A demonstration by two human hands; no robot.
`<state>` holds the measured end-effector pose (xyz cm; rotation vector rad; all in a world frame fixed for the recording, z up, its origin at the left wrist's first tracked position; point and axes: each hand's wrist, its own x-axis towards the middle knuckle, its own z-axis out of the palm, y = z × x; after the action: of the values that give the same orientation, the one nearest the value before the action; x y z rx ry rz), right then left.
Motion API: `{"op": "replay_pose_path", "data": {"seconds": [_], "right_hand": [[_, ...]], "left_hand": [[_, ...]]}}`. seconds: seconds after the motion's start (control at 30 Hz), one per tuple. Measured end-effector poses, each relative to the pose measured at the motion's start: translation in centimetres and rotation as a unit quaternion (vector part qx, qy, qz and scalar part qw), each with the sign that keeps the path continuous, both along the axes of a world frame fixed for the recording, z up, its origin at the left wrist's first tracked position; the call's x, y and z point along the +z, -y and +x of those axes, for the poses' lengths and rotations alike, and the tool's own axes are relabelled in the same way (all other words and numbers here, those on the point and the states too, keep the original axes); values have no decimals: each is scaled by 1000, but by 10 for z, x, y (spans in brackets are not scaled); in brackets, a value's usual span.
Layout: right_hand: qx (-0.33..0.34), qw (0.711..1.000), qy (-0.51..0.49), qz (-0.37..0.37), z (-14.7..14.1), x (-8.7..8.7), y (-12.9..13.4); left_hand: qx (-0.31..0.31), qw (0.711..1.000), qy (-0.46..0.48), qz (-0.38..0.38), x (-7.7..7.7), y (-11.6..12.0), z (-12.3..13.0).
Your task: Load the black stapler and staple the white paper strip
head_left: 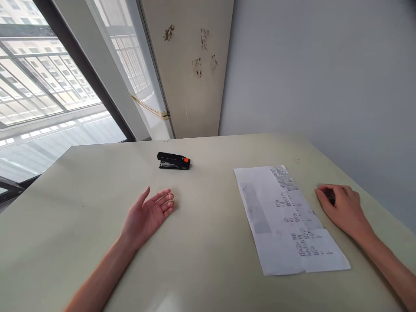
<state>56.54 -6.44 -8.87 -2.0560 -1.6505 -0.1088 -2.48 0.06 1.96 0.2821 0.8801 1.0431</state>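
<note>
My left hand [147, 216] rests palm up on the table, its fingers loosely stretched and apart, with nothing in it. Just beyond its fingertips lies a black stapler [173, 161] with an orange-red patch at its right end. My right hand [342, 208] is by the table's right side, back upward, with thumb and fingers curled together. Something dark shows between thumb and forefinger; whether it is an object or shadow I cannot make out. Left of this hand, not touching it, lies a creased white printed sheet of paper [260, 251] with a grey block on it.
The pale table [208, 281] meets a grey-blue wall [325, 65] on the right. A worn beige panel [191, 99] with brown marks stands behind it. At the left is a large window [48, 86] with railings and buildings outside.
</note>
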Motion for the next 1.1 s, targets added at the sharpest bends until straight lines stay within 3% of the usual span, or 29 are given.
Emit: {"op": "replay_pose_path", "data": {"seconds": [0.27,0.57,0.87,1.1], "right_hand": [[-15,999,-15,-26,-14,8,4],[-54,997,4,-45,-54,13,7],[-43,997,13,-59,-57,16,7],[-45,995,16,-86,-81,20,16]], "left_hand": [[-24,1000,17,-6,-3,0,-4],[-29,999,21,-13,-1,-1,-3],[-22,999,25,-18,2,0,-2],[-44,998,-9,44,-2,4,0]]}}
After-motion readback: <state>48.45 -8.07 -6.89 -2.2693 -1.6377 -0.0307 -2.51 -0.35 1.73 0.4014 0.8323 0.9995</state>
